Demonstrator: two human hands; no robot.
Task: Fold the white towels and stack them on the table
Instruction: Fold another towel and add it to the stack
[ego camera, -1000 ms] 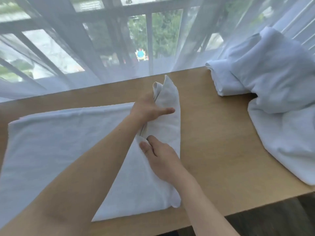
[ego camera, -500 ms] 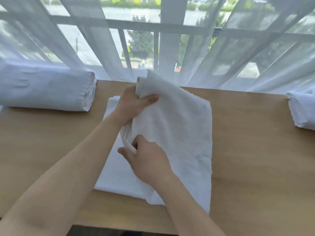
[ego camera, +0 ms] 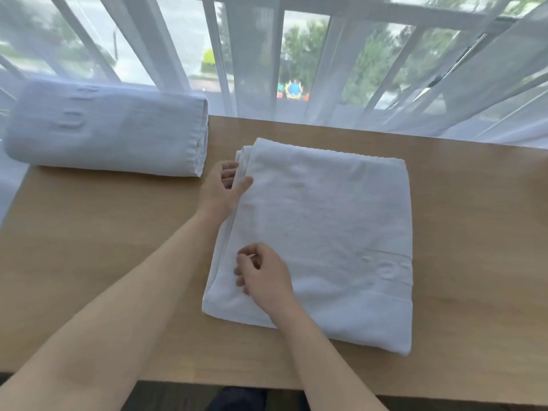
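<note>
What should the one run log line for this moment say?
left hand: grips towel edge | right hand: on towel | folded stack: far left

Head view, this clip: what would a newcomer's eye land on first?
The folded white towel lying flat at the middle of the wooden table, with both hands on its left edge: the left hand pinches the far corner layers, and the right hand rests curled on the near part. Next, the stack of folded towels at the table's far left, before the sheer curtain.
</note>
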